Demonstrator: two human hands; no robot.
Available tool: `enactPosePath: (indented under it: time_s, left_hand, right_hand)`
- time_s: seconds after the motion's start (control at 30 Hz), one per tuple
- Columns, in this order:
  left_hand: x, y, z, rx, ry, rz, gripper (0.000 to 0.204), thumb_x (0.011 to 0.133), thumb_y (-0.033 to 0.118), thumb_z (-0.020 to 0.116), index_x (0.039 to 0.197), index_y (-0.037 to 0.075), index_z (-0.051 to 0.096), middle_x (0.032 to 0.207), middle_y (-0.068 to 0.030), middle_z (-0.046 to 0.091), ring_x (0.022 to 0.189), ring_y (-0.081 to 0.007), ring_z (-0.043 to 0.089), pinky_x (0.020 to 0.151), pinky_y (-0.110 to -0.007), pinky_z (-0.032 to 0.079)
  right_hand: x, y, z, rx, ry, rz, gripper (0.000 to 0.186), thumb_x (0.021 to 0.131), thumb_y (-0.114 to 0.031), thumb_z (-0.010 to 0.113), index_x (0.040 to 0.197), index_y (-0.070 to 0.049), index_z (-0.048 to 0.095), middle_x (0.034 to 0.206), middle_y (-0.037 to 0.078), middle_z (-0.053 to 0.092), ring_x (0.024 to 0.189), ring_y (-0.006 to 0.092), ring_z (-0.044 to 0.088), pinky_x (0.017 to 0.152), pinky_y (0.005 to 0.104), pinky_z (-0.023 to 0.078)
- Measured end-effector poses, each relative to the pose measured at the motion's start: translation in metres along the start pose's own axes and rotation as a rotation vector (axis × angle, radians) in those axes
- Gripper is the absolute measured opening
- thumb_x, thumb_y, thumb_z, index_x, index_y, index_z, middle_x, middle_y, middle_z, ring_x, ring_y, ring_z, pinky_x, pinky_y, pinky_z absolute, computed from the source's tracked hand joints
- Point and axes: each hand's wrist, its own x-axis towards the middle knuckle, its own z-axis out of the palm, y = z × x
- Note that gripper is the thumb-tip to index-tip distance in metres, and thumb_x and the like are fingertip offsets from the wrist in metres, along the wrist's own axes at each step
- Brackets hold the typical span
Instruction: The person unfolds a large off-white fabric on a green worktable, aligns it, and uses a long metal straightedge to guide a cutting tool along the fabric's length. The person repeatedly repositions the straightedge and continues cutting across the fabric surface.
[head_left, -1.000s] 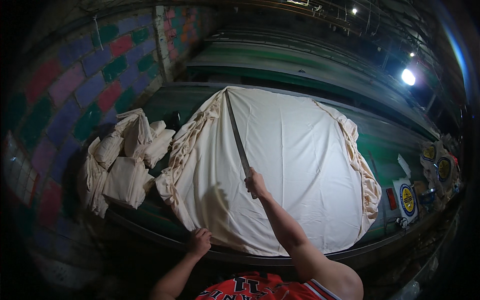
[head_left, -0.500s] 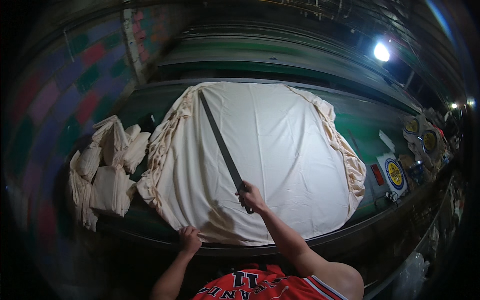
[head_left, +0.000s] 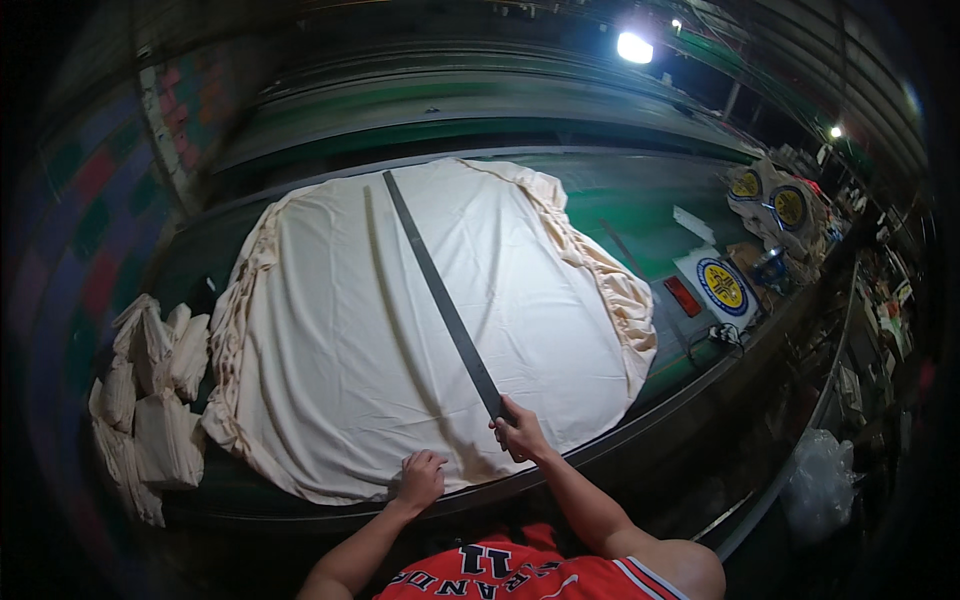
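Observation:
A wide cream cloth [head_left: 330,330] lies spread over a long green-topped table, its left and right sides gathered into ruffled folds. My right hand [head_left: 520,430] is closed around the near end of a long, dark, flat ruler [head_left: 440,290]. The ruler slants from there up to the far edge of the cloth; its shadow falls well to its left, so it appears raised off the fabric. At the near edge of the cloth my left hand [head_left: 420,480] rests on the fabric, fingers somewhat bent and holding nothing that I can see.
Folded cream cloth bundles [head_left: 165,435] are stacked at the left. To the right lie a red rectangular object [head_left: 682,297], a white sheet with a round blue-and-yellow emblem [head_left: 722,286] and a dark cable [head_left: 725,335]. A clear plastic bag [head_left: 822,480] is at lower right. A painted block wall [head_left: 95,165] stands left.
The view has swung to the right. My right hand has carried the ruler rightward over the cloth and lifted it. My left hand has moved right along the near edge.

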Motion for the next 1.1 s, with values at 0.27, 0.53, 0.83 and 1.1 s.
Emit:
enactPosePath:
  time_s: [0.27,0.53,0.83,1.1]
  left_hand:
    - [0.086,0.089,0.103,-0.188,-0.091,0.09,0.024,0.079,0.007,0.06,0.102,0.006,0.068,0.098,-0.0139,0.063,0.097,-0.0334,0.06,0.088,-0.046,0.046]
    - [0.161,0.192,0.207,-0.304,-0.17,0.151,0.024,0.079,0.003,0.059,0.101,0.002,0.069,0.1,-0.0178,0.065,0.096,-0.0381,0.061,0.086,-0.047,0.05]
    - [0.187,0.232,0.239,-0.326,-0.341,0.103,0.024,0.081,0.002,0.06,0.104,0.002,0.068,0.102,-0.0177,0.063,0.095,-0.0363,0.063,0.085,-0.043,0.051]
    - [0.197,0.228,0.237,-0.406,-0.393,0.079,0.023,0.085,0.004,0.057,0.104,0.0,0.068,0.102,-0.0188,0.063,0.096,-0.037,0.062,0.086,-0.043,0.051]
  right_hand:
    - [-0.027,-0.013,-0.164,-0.034,0.236,-0.044,0.07,0.091,-0.003,0.064,0.152,0.002,0.03,0.083,0.008,0.065,0.058,0.0122,0.058,0.048,0.0282,0.051]
    - [-0.041,-0.015,-0.323,-0.111,0.438,-0.006,0.079,0.08,-0.008,0.073,0.148,0.007,0.036,0.075,0.007,0.063,0.051,0.0125,0.058,0.045,0.029,0.049]
    - [-0.024,-0.013,-0.439,-0.665,0.548,-0.014,0.037,0.07,-0.011,0.073,0.105,-0.001,0.063,0.081,0.019,0.063,0.073,0.0328,0.066,0.065,0.0436,0.055]
    - [-0.029,0.015,-0.418,-0.851,0.675,0.097,0.041,0.076,-0.011,0.064,0.115,-0.001,0.056,0.112,0.025,0.058,0.106,0.045,0.059,0.092,0.0516,0.048]
